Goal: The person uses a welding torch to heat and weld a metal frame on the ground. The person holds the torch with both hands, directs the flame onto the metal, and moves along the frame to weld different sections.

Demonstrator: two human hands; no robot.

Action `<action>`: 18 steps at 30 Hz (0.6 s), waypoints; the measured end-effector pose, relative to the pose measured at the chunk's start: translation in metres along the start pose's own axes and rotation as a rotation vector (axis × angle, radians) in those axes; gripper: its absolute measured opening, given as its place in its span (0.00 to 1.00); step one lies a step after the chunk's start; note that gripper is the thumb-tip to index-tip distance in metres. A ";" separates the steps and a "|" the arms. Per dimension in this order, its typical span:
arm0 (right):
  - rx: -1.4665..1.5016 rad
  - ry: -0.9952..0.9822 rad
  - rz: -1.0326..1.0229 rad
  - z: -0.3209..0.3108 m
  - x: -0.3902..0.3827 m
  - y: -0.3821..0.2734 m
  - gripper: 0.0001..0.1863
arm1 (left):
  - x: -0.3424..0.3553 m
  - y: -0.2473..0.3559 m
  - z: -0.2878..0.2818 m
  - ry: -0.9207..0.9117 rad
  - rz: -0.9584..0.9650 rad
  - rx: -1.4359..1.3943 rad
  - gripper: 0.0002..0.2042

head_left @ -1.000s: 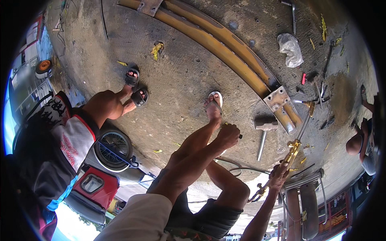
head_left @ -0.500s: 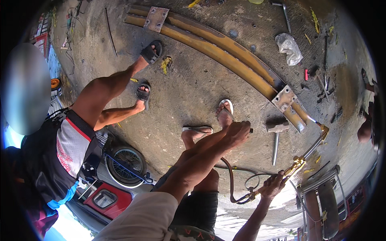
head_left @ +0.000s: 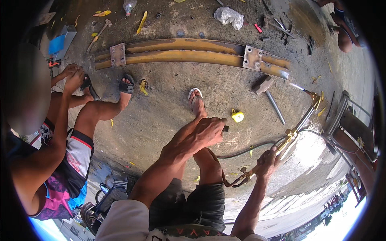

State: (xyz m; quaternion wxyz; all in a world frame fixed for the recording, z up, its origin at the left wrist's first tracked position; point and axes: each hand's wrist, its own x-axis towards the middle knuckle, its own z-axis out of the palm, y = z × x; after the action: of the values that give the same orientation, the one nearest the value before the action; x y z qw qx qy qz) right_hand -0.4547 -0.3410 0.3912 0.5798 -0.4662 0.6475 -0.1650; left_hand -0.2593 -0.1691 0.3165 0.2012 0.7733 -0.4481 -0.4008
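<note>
Right hand (head_left: 266, 162) wrapping the lit torch (head_left: 290, 137); left hand (head_left: 211, 131) curling around a small dark object (head_left: 226, 128). You are directing the flame (head_left: 297, 86) toward the right end of the yellow-brown steel beams (head_left: 181, 58), lying far on the concrete ground (head_left: 249, 132), apparently without contact. You are seemingly managing the flame; the next move is calling for steady aim, away from your foot (head_left: 197, 102)

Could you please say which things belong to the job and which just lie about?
Seemingly part of the job:
lit torch in the right hand
small dark object in the left hand
metal beam near the flame

Apparently lying about:
plastic bag
plastic bottle
yellow leaves
</note>
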 end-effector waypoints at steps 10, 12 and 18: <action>0.082 0.099 0.097 0.027 -0.051 0.023 0.14 | -0.163 -0.062 0.023 -0.080 -0.259 0.069 0.26; 0.082 0.048 0.115 0.025 -0.055 0.034 0.14 | -0.187 -0.071 0.030 -0.142 -0.291 0.022 0.27; 0.141 0.031 0.110 0.036 -0.067 0.042 0.16 | -0.208 -0.092 0.041 -0.103 -0.233 0.052 0.30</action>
State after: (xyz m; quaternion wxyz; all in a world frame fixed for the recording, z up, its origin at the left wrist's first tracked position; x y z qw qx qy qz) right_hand -0.4462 -0.2541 0.3898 0.6094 -0.3852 0.6678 -0.1854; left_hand -0.3010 0.0578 0.3213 0.1097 0.8035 -0.3753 -0.4489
